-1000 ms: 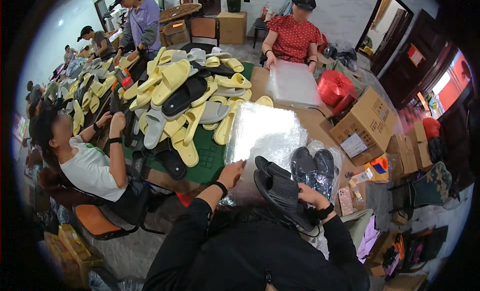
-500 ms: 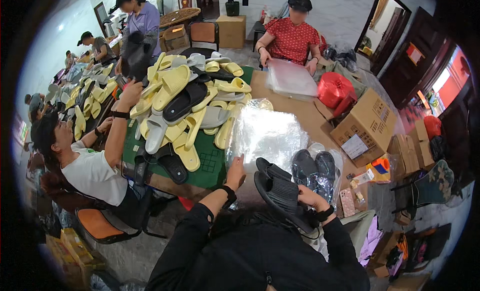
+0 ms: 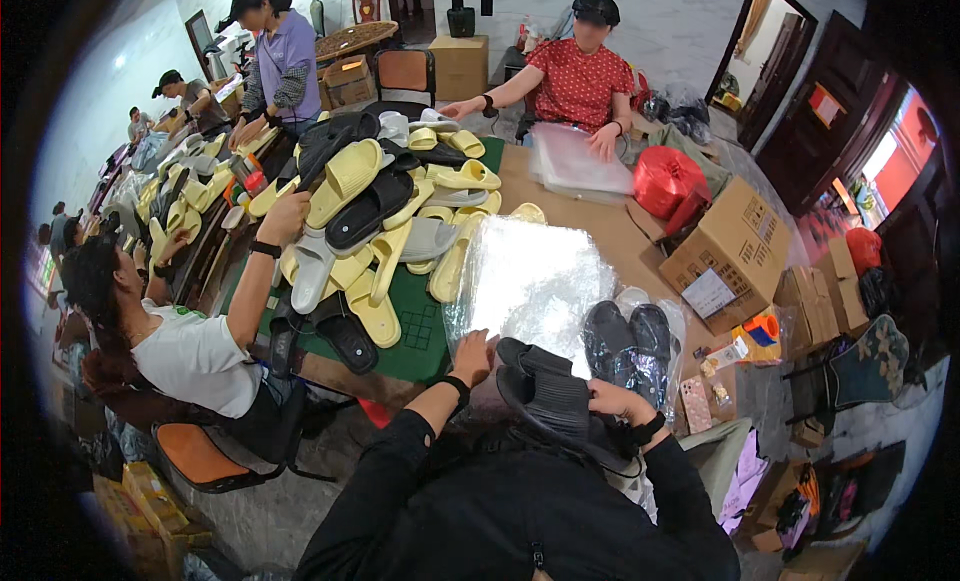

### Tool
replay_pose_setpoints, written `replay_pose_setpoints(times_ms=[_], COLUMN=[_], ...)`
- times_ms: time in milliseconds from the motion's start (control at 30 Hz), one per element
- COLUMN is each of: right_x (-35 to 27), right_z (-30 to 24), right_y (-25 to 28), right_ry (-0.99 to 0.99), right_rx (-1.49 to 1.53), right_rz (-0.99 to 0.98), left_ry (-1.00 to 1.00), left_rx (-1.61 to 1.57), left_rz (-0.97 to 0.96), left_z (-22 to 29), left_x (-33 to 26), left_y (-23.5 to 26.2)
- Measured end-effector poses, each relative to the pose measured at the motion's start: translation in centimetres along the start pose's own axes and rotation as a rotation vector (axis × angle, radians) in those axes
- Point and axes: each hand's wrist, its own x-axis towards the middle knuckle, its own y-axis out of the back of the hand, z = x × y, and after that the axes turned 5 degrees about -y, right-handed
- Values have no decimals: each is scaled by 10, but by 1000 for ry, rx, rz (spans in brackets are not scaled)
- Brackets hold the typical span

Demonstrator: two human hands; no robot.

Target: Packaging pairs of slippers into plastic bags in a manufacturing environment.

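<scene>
My right hand (image 3: 618,402) is closed on a pair of black slippers (image 3: 548,396) with ribbed straps, holding them above the table's near edge, in front of my body. To their left, my left hand (image 3: 473,358) rests at the near left edge of a stack of shiny clear plastic bags (image 3: 535,281). Its fingers look stretched out and slightly bent against the film; whether they grip a sheet is hard to see. Right of the stack lies another black pair of slippers (image 3: 630,346) inside a clear bag.
A heap of yellow, grey and black slippers (image 3: 345,186) covers the table's left part. A cardboard box (image 3: 728,251), red twine roll (image 3: 668,178) and patterned phone (image 3: 695,403) lie right. A co-worker in white (image 3: 200,356) reaches over from the left; one in red (image 3: 580,86) sits opposite.
The slippers in my right hand have shifted slightly left; my left hand's fingers have bent more. The left co-worker's black slippers now lie on the heap. The person in red reaches toward it.
</scene>
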Motion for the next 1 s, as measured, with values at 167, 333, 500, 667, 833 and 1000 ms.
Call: replay_pose_setpoints(times_ms=[167,333,500,667,833,1000], right_x=[3,6,11,24,30,27], right_z=[2,1,6,33,28,-18], right_y=[-3,-7,-12,-10,-8,-16], right_ry=[-44,-1,26,8,-11,-57], right_rx=[32,97,0,-157,-279,-664], right_rz=[-30,16,417,518,552,798], left_ry=[-224,-230,-289,-443,-373,-309], left_rx=[71,111,68,-5,-95,-92], left_rz=[62,26,72,115,199,250], left_z=[0,25,41,48,51,48], left_x=[15,25,24,25,31,41], left_y=[7,23,32,30,33,47])
